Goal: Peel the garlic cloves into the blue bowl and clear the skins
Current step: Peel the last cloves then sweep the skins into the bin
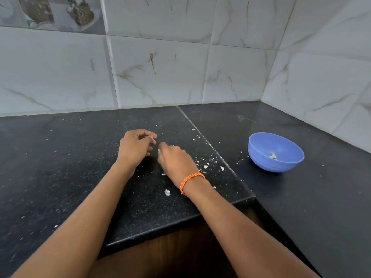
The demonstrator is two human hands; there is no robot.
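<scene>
Hands at centre frame, close together over the counter [60,157]. Left hand [135,149]: fingers curled, tips pinching a small pale piece, probably a garlic clove [153,139] or its skin; too small to tell which. Right hand [176,161], orange band [191,182] at the wrist: knuckles up, fingers turned down toward the counter just beside the left fingertips; grip hidden, so pinch or spread cannot be told.

Skins [167,192]: white flakes scattered across the centre of the frame, around and right of the hands, a few lying near the bowl. Judged very light, thin, brittle and apt to cling or drift; best swept together with the edge of a palm rather than picked up singly.

Clove, as judged: small, light, firm, somewhat slick once bared; best held by its sides between thumb and fingertip, skin lifted from the root end.

Bowl [259,155]: blue, upright, at right of frame, well apart from the hands. Contents: a few pale peeled cloves [272,156] at the bottom, otherwise bare. Likely light plastic, easily nudged.

Tiled wall [160,67] across the upper frame.
</scene>
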